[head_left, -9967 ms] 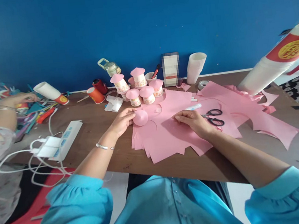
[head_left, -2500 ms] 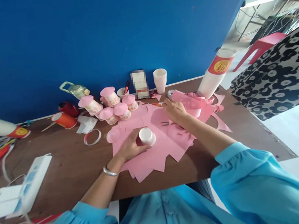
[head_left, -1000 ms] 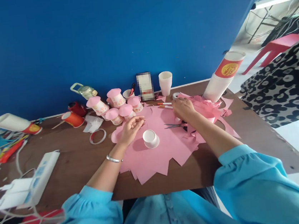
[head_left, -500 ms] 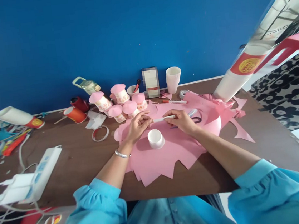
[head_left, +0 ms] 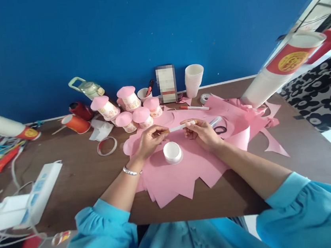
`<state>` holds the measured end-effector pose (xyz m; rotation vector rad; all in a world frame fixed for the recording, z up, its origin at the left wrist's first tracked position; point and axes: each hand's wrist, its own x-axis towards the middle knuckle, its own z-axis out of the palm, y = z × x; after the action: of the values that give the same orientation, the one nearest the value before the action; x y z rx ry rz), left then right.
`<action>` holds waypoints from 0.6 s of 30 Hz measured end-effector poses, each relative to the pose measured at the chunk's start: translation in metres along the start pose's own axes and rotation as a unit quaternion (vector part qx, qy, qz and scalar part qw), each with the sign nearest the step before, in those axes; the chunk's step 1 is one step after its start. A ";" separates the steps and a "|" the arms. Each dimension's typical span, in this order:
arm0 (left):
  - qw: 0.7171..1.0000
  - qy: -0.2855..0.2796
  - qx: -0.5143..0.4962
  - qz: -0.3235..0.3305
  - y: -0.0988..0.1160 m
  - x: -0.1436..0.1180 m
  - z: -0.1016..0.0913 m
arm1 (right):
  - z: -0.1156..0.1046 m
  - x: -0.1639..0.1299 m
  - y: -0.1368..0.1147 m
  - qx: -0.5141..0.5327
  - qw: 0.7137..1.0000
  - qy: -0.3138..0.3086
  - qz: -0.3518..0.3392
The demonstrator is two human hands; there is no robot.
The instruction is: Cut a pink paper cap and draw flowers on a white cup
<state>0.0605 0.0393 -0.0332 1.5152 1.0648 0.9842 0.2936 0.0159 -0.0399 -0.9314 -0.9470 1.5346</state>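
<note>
My left hand [head_left: 149,139] and my right hand [head_left: 201,131] together hold a thin white marker [head_left: 180,127] level above the pink paper sheets [head_left: 173,171], one hand at each end. Just below the marker a small white paper cup [head_left: 172,152] stands upside down on the pink paper. Black scissors [head_left: 220,129] lie partly hidden behind my right hand. A second marker [head_left: 194,107] with an orange end lies farther back on the paper.
Several pink-roofed cup houses [head_left: 131,110] stand at the back, with a stack of white cups [head_left: 194,80], a tape ring [head_left: 107,145], orange cups [head_left: 75,123] and a tall cup stack [head_left: 279,70] lying at right. A white power strip [head_left: 33,194] with cables sits at left.
My right hand came back from the far right with a marker, and my left hand left the cup to meet it. Both now hold the marker above the cup.
</note>
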 end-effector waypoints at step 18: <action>0.999 0.018 0.029 0.024 -0.002 0.005 0.009 | -0.007 0.010 0.002 -0.027 0.998 0.041 -0.049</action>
<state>0.0697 0.0420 -0.0363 1.5817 1.0942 1.0249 0.2981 0.0258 -0.0457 -0.9643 -0.9652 1.3833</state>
